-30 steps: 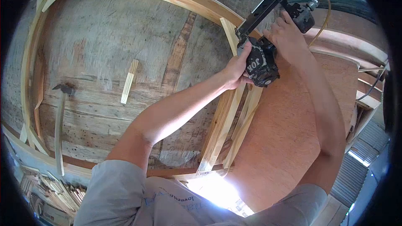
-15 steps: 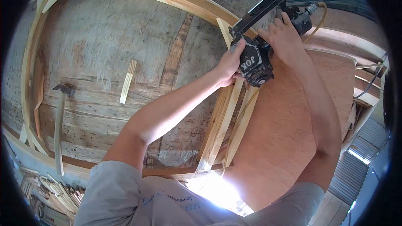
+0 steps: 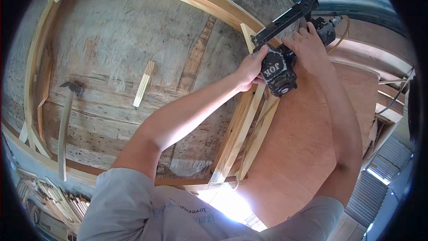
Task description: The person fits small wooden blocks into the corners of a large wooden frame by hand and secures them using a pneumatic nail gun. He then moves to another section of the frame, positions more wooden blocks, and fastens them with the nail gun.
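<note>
A black, worn air nail gun (image 3: 281,82) with pale lettering lies over the corner of a wooden frame (image 3: 249,15), its long magazine slanting up to the right. My left hand (image 3: 250,72) is closed around its head end, thumb on top. My right hand (image 3: 308,49) wraps the handle, the fingers partly hidden behind it. Whether the nose touches the wood cannot be made out. Just beyond the nose is a short diagonal brace (image 3: 248,36).
A hammer (image 3: 67,120) leans across the frame's left side. A short wood block (image 3: 144,85) lies on the worn boards. Reddish plywood (image 3: 303,134) spreads on the right. A yellowish air hose (image 3: 346,35) leaves the gun. Wood strips (image 3: 62,201) are piled at lower left.
The whole view has shifted slightly, so the frame, hammer and nail gun sit a little farther right. Both hands keep their hold on the gun.
</note>
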`<move>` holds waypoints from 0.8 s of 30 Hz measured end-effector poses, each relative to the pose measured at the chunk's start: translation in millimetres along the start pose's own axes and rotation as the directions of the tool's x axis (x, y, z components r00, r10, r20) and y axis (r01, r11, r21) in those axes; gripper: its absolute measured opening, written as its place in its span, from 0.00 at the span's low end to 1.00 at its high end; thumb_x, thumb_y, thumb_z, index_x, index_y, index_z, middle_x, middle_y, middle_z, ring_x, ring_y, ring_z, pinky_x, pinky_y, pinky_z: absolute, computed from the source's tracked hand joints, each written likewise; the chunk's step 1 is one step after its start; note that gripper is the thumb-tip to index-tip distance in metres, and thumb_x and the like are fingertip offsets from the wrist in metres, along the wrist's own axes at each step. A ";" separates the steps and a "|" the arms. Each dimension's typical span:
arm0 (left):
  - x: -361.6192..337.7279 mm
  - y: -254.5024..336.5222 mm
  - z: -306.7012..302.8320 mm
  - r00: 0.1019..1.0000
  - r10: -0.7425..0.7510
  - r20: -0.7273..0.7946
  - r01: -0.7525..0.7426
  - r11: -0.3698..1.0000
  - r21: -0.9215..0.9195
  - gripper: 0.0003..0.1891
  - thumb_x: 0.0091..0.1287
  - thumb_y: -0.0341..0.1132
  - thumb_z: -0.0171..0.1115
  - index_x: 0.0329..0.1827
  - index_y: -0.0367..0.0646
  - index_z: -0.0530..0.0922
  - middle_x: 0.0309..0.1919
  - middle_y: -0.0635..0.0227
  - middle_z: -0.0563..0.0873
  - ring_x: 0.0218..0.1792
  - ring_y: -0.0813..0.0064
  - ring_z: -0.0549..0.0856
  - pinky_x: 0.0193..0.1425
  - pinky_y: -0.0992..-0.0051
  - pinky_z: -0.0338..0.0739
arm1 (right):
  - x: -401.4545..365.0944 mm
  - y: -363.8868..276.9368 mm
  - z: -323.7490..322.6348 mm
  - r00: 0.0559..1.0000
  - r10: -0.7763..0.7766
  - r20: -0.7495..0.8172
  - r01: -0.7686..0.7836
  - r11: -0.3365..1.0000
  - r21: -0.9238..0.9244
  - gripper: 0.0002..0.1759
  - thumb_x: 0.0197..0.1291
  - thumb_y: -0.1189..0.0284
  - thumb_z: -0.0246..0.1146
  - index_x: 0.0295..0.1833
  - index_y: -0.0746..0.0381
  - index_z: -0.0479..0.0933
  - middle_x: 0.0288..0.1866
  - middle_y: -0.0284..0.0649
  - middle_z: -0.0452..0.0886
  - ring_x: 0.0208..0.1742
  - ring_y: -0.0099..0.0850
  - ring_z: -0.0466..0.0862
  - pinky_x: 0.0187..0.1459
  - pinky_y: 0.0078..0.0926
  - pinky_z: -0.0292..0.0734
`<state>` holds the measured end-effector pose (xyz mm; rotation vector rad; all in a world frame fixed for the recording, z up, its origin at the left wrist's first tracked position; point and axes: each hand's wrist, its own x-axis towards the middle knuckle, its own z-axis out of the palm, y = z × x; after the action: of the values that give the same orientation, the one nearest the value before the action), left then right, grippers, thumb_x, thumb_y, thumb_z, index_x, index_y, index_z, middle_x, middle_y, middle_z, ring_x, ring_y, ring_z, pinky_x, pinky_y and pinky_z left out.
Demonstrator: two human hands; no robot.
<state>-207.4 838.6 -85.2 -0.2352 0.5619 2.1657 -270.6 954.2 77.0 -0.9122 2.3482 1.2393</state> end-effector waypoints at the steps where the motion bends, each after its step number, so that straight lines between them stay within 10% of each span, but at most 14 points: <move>1: 0.2 -0.4 -1.2 0.999 -0.009 0.031 0.008 1.000 0.023 0.26 0.71 0.64 0.47 0.45 0.51 0.77 0.31 0.75 0.84 0.29 0.80 0.84 0.33 0.75 0.79 | -2.3 -0.9 -1.6 1.000 -0.001 0.004 0.001 1.000 0.004 0.21 0.56 0.75 0.58 0.56 0.50 0.77 0.45 0.37 0.81 0.56 0.37 0.77 0.72 0.49 0.56; 13: 14.9 -0.4 -9.6 0.999 0.001 0.032 -0.001 1.000 0.022 0.31 0.71 0.66 0.42 0.53 0.46 0.76 0.37 0.65 0.87 0.35 0.69 0.88 0.36 0.65 0.84 | 10.2 -2.3 -13.2 0.996 0.012 0.083 -0.009 0.999 -0.038 0.19 0.55 0.77 0.58 0.53 0.50 0.79 0.41 0.37 0.81 0.54 0.35 0.78 0.72 0.47 0.55; 15: -3.8 7.5 -10.9 0.998 -0.033 -0.053 0.036 0.997 0.065 0.29 0.73 0.63 0.42 0.50 0.46 0.78 0.34 0.67 0.85 0.34 0.73 0.86 0.39 0.68 0.83 | 7.2 -0.1 -17.6 0.996 -0.076 0.036 0.075 0.997 0.014 0.22 0.52 0.77 0.60 0.55 0.51 0.78 0.38 0.40 0.82 0.49 0.39 0.82 0.65 0.43 0.67; 16: -4.2 -0.4 -24.0 0.987 0.084 -0.135 -0.058 0.981 0.188 0.25 0.74 0.57 0.47 0.51 0.44 0.79 0.37 0.65 0.86 0.37 0.73 0.86 0.44 0.68 0.83 | 5.3 -0.5 -17.1 0.997 -0.078 0.026 0.078 0.997 0.014 0.22 0.52 0.77 0.60 0.55 0.51 0.78 0.38 0.40 0.82 0.49 0.39 0.82 0.65 0.43 0.67; 18: -31.4 0.4 -81.1 0.777 0.628 -0.045 -0.282 0.411 0.867 0.19 0.73 0.47 0.53 0.51 0.40 0.79 0.42 0.58 0.87 0.41 0.67 0.87 0.46 0.69 0.82 | -0.3 -7.2 -4.4 1.000 0.027 0.002 -0.027 0.995 0.098 0.24 0.52 0.77 0.61 0.57 0.51 0.77 0.38 0.42 0.83 0.46 0.42 0.82 0.60 0.43 0.71; 24: -218.1 59.5 -226.2 0.498 0.818 -0.288 -0.106 0.387 0.916 0.15 0.67 0.39 0.64 0.48 0.36 0.78 0.36 0.60 0.87 0.35 0.72 0.86 0.41 0.74 0.80 | -25.9 -82.6 -37.4 0.965 0.229 0.130 -0.264 0.849 0.459 0.29 0.51 0.76 0.65 0.62 0.55 0.72 0.39 0.50 0.84 0.45 0.49 0.83 0.45 0.45 0.78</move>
<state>-128.3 546.2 -187.8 -0.4428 2.3869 1.9950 -195.7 898.9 62.0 -0.4060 2.5943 0.6950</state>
